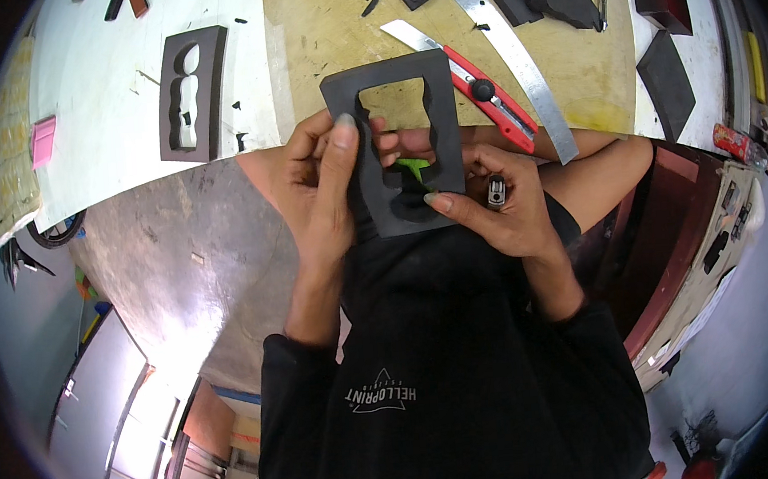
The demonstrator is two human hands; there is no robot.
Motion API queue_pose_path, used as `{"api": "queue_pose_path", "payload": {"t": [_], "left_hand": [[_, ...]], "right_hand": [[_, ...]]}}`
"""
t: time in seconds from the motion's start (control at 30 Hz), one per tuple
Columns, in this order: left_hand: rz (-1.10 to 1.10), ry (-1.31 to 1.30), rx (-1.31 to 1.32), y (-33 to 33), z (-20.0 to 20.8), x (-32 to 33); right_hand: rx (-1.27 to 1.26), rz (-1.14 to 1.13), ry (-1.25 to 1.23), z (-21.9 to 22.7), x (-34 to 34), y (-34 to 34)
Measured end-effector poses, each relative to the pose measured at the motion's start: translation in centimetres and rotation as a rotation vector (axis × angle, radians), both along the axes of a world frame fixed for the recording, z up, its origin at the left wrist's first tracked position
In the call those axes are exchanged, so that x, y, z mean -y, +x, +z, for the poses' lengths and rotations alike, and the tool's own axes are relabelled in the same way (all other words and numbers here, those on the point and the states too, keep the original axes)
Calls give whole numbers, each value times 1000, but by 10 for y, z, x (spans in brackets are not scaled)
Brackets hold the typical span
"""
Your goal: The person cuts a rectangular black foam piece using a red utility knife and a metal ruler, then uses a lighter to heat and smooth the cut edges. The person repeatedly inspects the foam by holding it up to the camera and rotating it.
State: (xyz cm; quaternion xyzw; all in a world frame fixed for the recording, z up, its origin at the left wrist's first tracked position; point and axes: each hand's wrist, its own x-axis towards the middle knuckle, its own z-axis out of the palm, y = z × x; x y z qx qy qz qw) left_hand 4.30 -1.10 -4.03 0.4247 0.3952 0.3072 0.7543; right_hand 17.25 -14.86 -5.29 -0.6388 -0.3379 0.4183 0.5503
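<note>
Both hands hold up a dark grey foam panel (445, 137) with a shaped cut-out through its middle, in front of my chest. My left hand (320, 186) grips its left edge, thumb on the front face and fingers poking through the cut-out. My right hand (499, 206) pinches the lower right corner and also holds a small metal piece (496, 192) against the palm. Something green (415, 168) shows through the opening. A red utility knife (486, 97) with its blade out lies on the plywood board just behind the panel.
A second dark foam panel (192, 93) with a cut-out lies on the white tabletop (99, 117) at left. A curved steel ruler (513, 52), foam offcuts (665, 83) and scraps sit on the plywood board (333, 20). A pink block (43, 141) is far left.
</note>
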Motion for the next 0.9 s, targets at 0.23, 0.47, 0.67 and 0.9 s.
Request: {"api": "queue_pose_path", "payload": {"t": [0.23, 0.47, 0.67, 0.9], "left_hand": [[-3, 228, -279, 2, -3, -10], [-54, 106, -181, -4, -13, -12], [9, -91, -129, 1, -5, -7], [-254, -25, -175, -16, -3, 2]], "right_hand": [[-120, -13, -66, 4, 0, 2], [-112, -25, -100, 0, -1, 5], [-138, -65, -22, 5, -6, 7], [-287, -104, -19, 3, -9, 8]]}}
